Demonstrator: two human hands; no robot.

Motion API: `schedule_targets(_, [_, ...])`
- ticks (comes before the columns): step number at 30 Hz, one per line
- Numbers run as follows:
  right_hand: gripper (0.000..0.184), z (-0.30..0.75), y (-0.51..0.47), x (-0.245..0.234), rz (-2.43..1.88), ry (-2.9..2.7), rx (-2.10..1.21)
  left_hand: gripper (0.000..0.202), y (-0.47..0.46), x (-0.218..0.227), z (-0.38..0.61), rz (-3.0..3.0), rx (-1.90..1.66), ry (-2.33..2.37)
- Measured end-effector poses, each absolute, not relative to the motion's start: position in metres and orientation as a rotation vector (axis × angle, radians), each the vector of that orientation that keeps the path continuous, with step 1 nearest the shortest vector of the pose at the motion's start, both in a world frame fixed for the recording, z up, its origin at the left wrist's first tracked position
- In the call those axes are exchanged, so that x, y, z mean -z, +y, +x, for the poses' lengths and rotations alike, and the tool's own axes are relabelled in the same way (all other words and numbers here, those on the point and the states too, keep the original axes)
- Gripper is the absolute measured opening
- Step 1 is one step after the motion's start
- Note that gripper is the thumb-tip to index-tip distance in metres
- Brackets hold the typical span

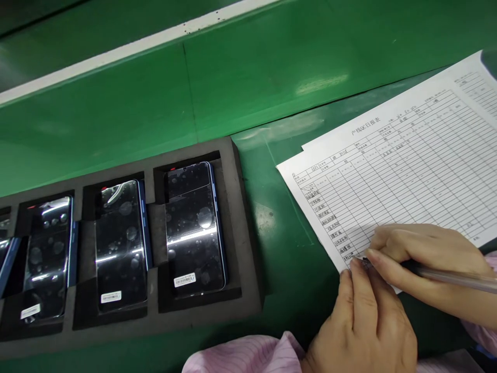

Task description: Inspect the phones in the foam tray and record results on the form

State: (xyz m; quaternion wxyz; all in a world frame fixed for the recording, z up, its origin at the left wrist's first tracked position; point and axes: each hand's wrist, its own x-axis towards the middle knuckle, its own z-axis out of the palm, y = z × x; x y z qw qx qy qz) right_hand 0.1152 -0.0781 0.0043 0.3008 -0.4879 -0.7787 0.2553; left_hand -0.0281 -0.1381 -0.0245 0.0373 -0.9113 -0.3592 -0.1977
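My right hand (423,264) is closed round a pen (450,275), its tip resting on the lower left corner of a printed form sheet (411,166). Just beside it, my left hand (365,326) lies on the green table with its fingers together and stretched forward, the fingertips touching the sheet's lower edge near the pen tip. It holds nothing. Both wrists wear pink striped sleeves.
A dark foam tray (240,207) at the left holds several phones with black screens, the nearest one (194,228) in the rightmost slot. The green table (287,243) has a raised green ledge and a white strip (132,49) behind it.
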Motion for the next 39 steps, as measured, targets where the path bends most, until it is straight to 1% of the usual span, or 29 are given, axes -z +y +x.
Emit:
schedule_targets(6, [0.036, 0.114, -0.074, -0.011, -1.294, -2.123, -0.665, 0.034, -0.137, 0.024, -0.028, -2.792, 0.633, -1.118])
schedule_targets(15, [0.030, 0.118, -0.078, -0.001, -1.259, -2.087, -0.684, 0.033, -0.138, 0.022, -0.030, -2.823, 0.594, -1.038])
schedule_targets(24, [0.038, 0.115, -0.073, -0.012, -1.313, -2.174, -0.633, 0.035, -0.138, 0.023, -0.028, -2.798, 0.600, -1.093])
schedule_targets(35, [0.038, 0.116, -0.075, -0.008, -1.312, -2.151, -0.645, 0.039, -0.139, 0.023, -0.028, -2.805, 0.605, -1.110])
schedule_targets(39, [0.038, 0.116, -0.076, -0.010, -1.338, -2.147, -0.642, 0.038, -0.138, 0.023, -0.028, -2.801, 0.618, -1.096])
